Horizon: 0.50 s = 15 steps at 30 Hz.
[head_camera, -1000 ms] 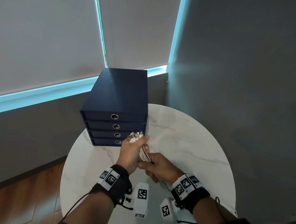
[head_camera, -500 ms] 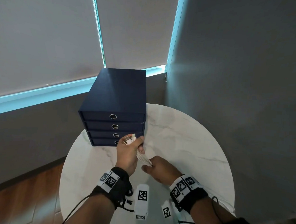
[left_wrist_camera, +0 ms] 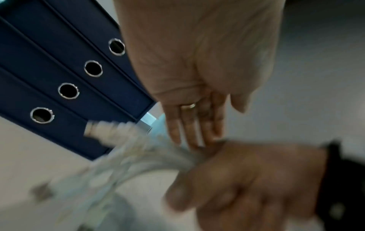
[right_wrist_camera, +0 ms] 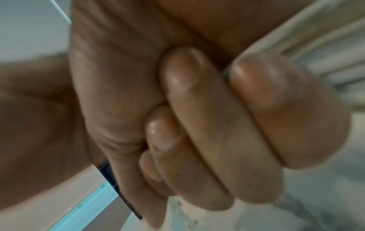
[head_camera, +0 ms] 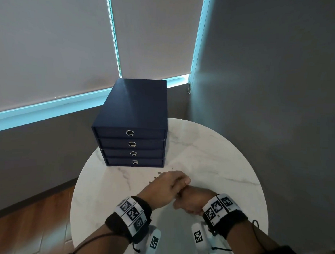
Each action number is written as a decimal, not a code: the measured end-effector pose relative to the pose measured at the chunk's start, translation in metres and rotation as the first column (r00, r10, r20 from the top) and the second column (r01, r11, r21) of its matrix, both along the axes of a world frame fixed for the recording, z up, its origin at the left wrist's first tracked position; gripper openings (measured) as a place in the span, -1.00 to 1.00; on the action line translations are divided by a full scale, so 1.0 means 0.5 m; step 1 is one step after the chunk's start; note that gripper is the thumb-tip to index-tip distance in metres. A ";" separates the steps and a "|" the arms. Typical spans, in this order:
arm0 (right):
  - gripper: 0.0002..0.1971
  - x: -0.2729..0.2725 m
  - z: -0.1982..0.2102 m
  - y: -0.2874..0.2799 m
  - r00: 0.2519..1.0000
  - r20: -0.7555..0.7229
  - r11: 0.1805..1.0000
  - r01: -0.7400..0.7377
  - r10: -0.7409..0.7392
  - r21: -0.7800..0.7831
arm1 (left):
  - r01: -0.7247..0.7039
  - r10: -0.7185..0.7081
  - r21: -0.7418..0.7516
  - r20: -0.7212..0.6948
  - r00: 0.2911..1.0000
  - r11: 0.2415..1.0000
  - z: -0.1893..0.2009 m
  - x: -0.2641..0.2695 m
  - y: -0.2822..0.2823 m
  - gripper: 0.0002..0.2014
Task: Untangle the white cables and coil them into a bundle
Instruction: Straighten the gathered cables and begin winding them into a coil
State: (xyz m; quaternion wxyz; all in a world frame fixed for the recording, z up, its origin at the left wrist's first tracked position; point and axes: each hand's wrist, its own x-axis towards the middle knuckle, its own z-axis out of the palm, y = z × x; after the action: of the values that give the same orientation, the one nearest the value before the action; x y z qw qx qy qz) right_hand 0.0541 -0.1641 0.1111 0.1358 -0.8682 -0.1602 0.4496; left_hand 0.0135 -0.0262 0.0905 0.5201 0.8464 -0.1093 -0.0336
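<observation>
Over at nine o'clock on the round marble bench [head_camera: 209, 151] stands the dark blue four-drawer box [head_camera: 133, 125], every drawer pushed in. At centre, the left hand [head_camera: 165, 187] reaches across with its fingers [left_wrist_camera: 189, 125] nearly straight, their tips laid against the white cables [left_wrist_camera: 142, 150], no real curl round them. At three o'clock, touching it, the right hand [head_camera: 193, 201] has its fingers [right_wrist_camera: 197, 125] curled tight into a fist round the bundle, whose strands [right_wrist_camera: 316, 51] fan out blurred, low over the bench in front of the box.
</observation>
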 end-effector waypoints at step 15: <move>-0.88 0.073 0.041 -0.127 0.990 0.106 0.969 0.064 -0.092 0.240 | -0.005 -0.003 -0.031 -0.254 0.967 0.999 -0.029 0.018 -0.008 -0.52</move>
State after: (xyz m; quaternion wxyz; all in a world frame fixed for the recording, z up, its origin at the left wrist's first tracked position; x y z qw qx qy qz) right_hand 0.0906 -0.2277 0.1318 0.2461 -0.8763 -0.1859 0.3702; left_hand 0.0224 -0.0300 0.0760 0.5432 0.8268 -0.0419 -0.1399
